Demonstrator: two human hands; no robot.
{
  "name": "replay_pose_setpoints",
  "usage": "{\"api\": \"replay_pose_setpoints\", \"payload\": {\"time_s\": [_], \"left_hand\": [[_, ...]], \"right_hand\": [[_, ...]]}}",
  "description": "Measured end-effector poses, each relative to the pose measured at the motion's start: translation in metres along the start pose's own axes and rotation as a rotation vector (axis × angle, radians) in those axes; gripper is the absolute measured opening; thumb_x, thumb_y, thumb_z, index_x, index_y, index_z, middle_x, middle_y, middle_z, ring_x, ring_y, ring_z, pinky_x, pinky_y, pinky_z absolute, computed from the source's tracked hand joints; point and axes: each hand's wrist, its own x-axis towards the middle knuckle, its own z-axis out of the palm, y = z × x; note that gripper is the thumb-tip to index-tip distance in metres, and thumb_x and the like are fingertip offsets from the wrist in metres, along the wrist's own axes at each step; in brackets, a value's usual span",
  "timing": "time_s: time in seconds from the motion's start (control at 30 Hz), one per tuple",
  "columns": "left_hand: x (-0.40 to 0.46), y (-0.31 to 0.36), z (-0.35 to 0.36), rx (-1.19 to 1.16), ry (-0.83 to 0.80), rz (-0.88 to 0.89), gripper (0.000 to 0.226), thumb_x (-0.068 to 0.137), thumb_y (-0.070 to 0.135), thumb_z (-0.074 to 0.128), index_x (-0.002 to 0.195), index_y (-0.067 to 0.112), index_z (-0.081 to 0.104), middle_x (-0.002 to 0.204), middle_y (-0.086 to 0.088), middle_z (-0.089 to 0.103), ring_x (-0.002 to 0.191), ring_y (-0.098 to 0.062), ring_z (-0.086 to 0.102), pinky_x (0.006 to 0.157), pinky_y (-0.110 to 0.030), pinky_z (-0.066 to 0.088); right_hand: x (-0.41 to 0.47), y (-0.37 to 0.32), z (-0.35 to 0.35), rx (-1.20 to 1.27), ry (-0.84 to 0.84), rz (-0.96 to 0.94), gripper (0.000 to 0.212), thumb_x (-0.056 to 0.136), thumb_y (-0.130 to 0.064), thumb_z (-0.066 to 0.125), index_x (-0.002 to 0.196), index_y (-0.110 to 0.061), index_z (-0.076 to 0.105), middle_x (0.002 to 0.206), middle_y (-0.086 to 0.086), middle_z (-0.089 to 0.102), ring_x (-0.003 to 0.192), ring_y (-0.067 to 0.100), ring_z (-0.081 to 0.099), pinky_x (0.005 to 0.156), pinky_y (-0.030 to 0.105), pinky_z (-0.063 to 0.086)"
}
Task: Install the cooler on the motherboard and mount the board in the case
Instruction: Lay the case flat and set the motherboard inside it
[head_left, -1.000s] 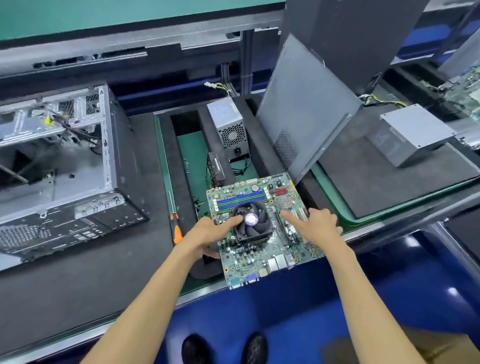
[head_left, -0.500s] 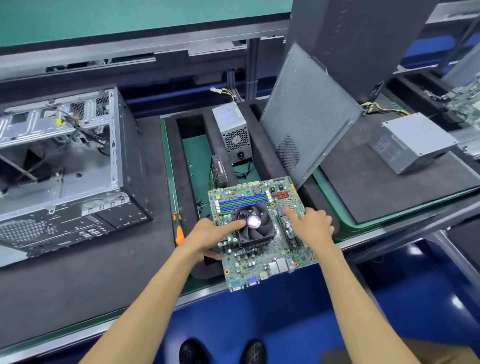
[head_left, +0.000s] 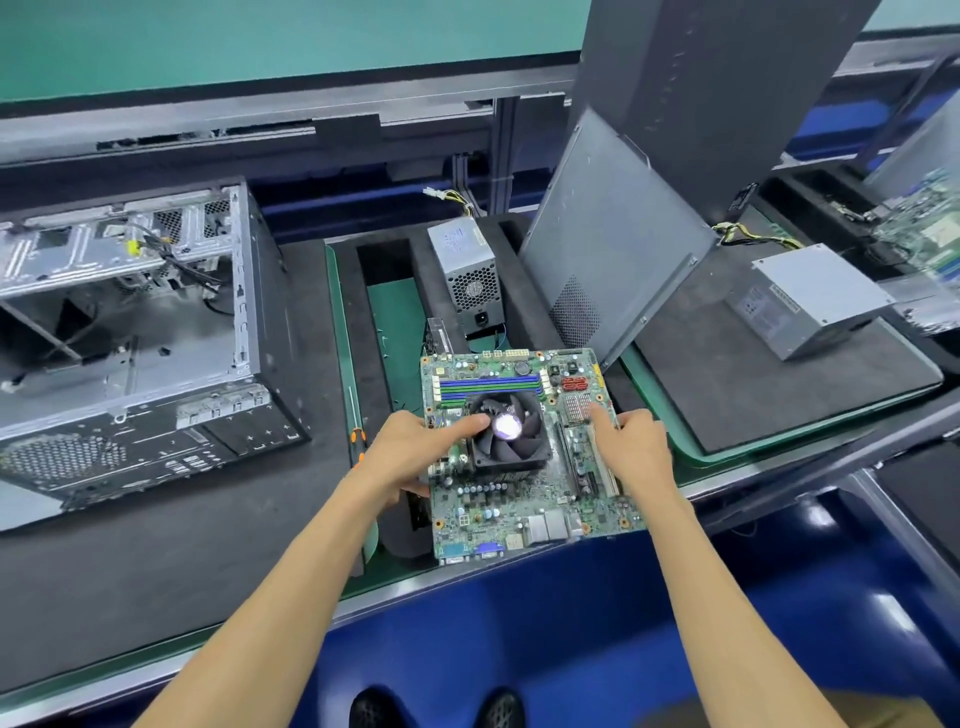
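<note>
Green motherboard (head_left: 524, 457) w/ black cooler (head_left: 506, 431) fitted, at bench front edge, right of open case (head_left: 130, 332). Left hand (head_left: 410, 452) grips board's left edge, thumb on cooler; right hand (head_left: 634, 447) grasps right edge.

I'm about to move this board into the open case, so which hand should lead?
Probably left. The left hand grips the motherboard on the edge facing the case. The right hand holds the far edge.
</note>
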Motion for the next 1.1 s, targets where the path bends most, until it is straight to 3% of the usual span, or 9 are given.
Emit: {"api": "replay_pose_setpoints", "payload": {"time_s": [0.1,0.2,0.3,0.4,0.5,0.7,0.83,1.03,1.1], "left_hand": [[-0.010,0.014,-0.016,-0.015,0.048,-0.003,0.076,0.054,0.078,0.075,0.061,0.020,0.026,0.064,0.000,0.013,0.049,-0.017,0.036,0.063,-0.047,0.062],[-0.023,0.027,-0.036,-0.035,0.101,0.036,0.075,0.053,0.082,0.072,0.058,0.022,0.029,0.059,-0.001,0.019,0.048,-0.018,0.036,0.056,-0.034,0.059],[-0.039,0.038,-0.063,-0.038,0.165,0.063,0.079,0.048,0.091,0.064,0.060,0.020,0.030,0.068,-0.007,0.033,0.056,-0.021,0.045,0.057,-0.027,0.045],[-0.056,0.044,-0.096,-0.018,0.238,0.081,0.080,0.049,0.095,0.056,0.061,0.019,0.035,0.069,-0.008,0.037,0.048,-0.019,0.043,0.052,-0.025,0.032],[-0.071,0.044,-0.135,-0.026,0.314,0.079,0.087,0.053,0.094,0.053,0.073,0.009,0.056,0.071,-0.005,0.055,0.044,-0.018,0.056,0.061,-0.031,0.042],[-0.094,0.023,-0.224,-0.036,0.419,0.068,0.100,0.055,0.095,0.049,0.100,0.006,0.058,0.094,-0.006,0.061,0.076,-0.022,0.066,0.061,-0.034,0.059],[-0.097,-0.009,-0.286,-0.083,0.416,0.025,0.099,0.058,0.093,0.050,0.107,0.008,0.054,0.094,-0.008,0.059,0.074,-0.023,0.064,0.046,-0.026,0.052],[-0.082,-0.059,-0.373,-0.071,0.267,-0.089,0.111,0.073,0.086,0.048,0.132,-0.009,0.046,0.075,-0.004,0.046,0.061,-0.020,0.049,0.047,-0.028,0.049],[-0.073,-0.072,-0.395,-0.068,0.210,-0.106,0.105,0.076,0.083,0.047,0.128,-0.007,0.050,0.074,-0.003,0.045,0.059,-0.020,0.047,0.047,-0.028,0.049]], "right_hand": [[-0.007,-0.022,-0.015,0.008,0.036,-0.053,0.063,0.097,-0.062,0.047,0.107,0.000,0.057,0.123,0.023,0.058,0.102,0.033,0.055,0.074,0.038,0.042],[-0.013,-0.051,-0.033,0.014,0.064,-0.124,0.064,0.097,-0.062,0.046,0.120,-0.003,0.058,0.129,0.021,0.055,0.112,0.033,0.051,0.078,0.038,0.038],[-0.020,-0.082,-0.047,0.001,0.063,-0.215,0.053,0.098,-0.061,0.045,0.085,-0.010,0.051,0.100,0.018,0.059,0.089,0.030,0.048,0.074,0.040,0.042],[-0.035,-0.118,-0.056,0.012,0.073,-0.307,0.056,0.098,-0.057,0.048,0.062,-0.015,0.037,0.061,0.005,0.041,0.061,0.027,0.043,0.061,0.035,0.041],[-0.053,-0.157,-0.058,0.030,0.045,-0.369,0.056,0.097,-0.057,0.050,0.059,-0.017,0.036,0.055,0.002,0.039,0.055,0.025,0.044,0.057,0.034,0.037],[-0.088,-0.239,-0.029,0.014,-0.055,-0.457,0.060,0.094,-0.060,0.048,0.055,-0.017,0.037,0.041,-0.004,0.042,0.045,0.020,0.047,0.055,0.031,0.044],[-0.112,-0.291,0.009,-0.044,-0.129,-0.523,0.063,0.097,-0.060,0.049,0.055,-0.015,0.037,0.041,-0.002,0.042,0.039,0.019,0.042,0.049,0.029,0.034],[-0.137,-0.358,0.074,-0.200,-0.203,-0.566,0.060,0.096,-0.061,0.050,0.060,-0.016,0.033,0.048,-0.002,0.033,0.042,0.018,0.034,0.050,0.028,0.031],[-0.142,-0.374,0.090,-0.228,-0.231,-0.551,0.059,0.096,-0.061,0.050,0.060,-0.017,0.034,0.052,-0.001,0.035,0.043,0.017,0.036,0.049,0.028,0.031]]}}
